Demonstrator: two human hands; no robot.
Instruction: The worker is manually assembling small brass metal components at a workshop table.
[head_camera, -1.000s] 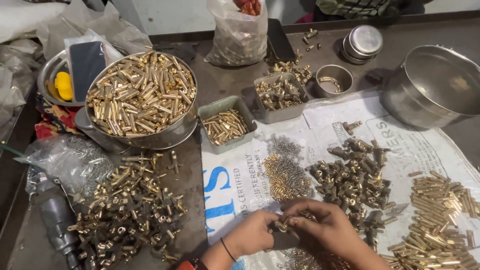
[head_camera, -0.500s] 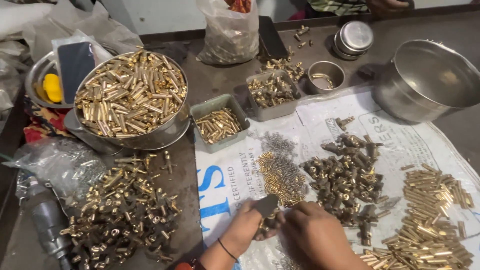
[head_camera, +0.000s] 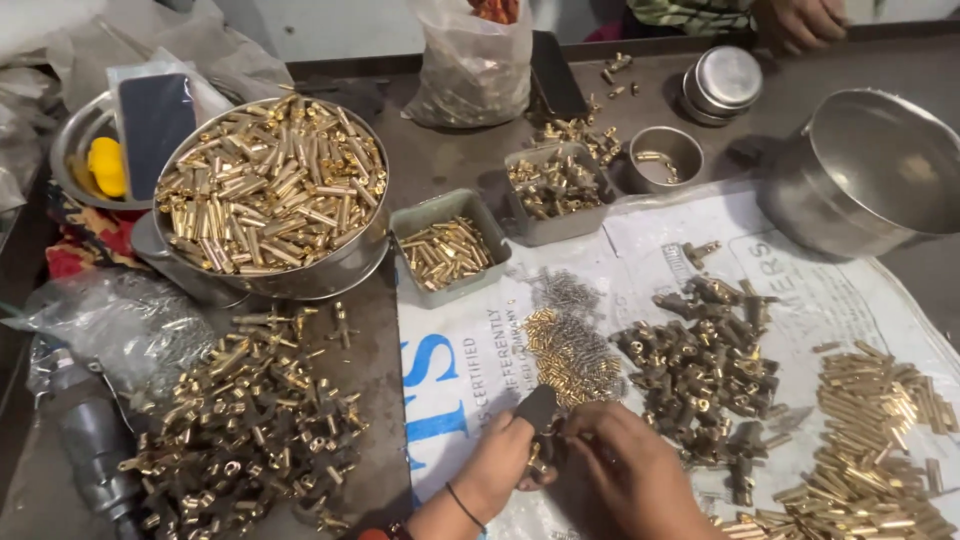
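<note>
While your left hand (head_camera: 495, 470) pinches the small dark tool (head_camera: 538, 408) and your right hand (head_camera: 630, 470) closes its fingertips on a brass piece (head_camera: 541, 462) between them, keep both low over the printed sheet (head_camera: 455, 370). Work beside the small brass pins (head_camera: 570, 350), so nothing rolls away.

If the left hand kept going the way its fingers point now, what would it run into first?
The left hand points up and right, gripping a dark tool. Straight on, it would likely meet the heap of small brass pins on the printed sheet first.

Right hand (head_camera: 640, 480) hides the gripped brass piece.
</note>
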